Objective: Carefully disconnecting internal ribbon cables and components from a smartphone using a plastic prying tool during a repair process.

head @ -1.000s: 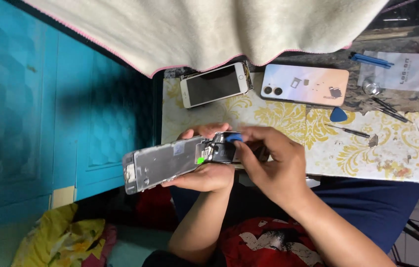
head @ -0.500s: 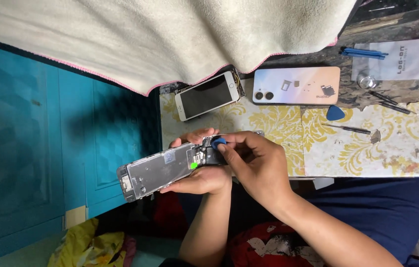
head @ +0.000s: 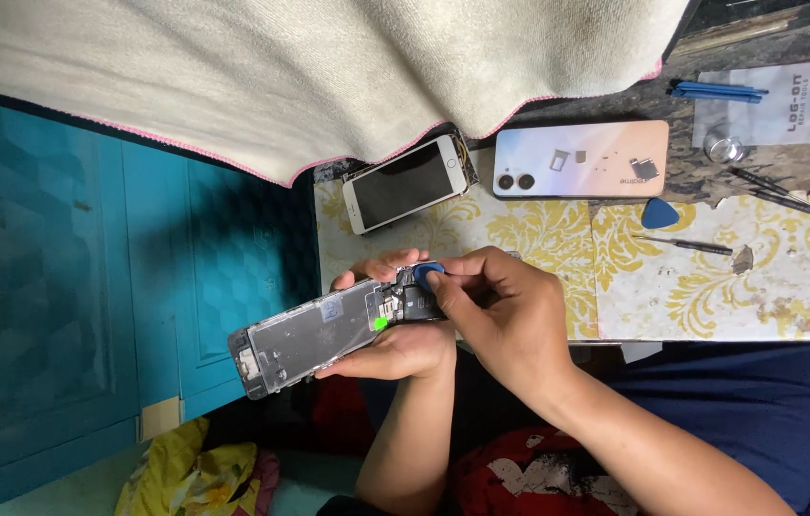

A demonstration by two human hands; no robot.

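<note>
My left hand (head: 394, 352) grips an opened phone frame (head: 305, 339) from below, its silver inner plate facing up and a green spot near its middle. My right hand (head: 505, 315) pinches a small blue pick (head: 429, 271) against the frame's upper end, where dark parts show. Both hands hover at the near edge of the table (head: 539, 229), above my lap.
On the yellow floral table cover lie a white phone (head: 405, 183), a pink phone back (head: 582, 160), a loose blue pick (head: 658, 213), a thin screwdriver (head: 682, 245) and blue tools (head: 715, 92). A cream towel (head: 329, 67) hangs above. A teal cabinet (head: 90, 268) stands left.
The hands and the phone frame stay almost in place. My right hand's fingers have shifted slightly with the blue pick at the frame's end.
</note>
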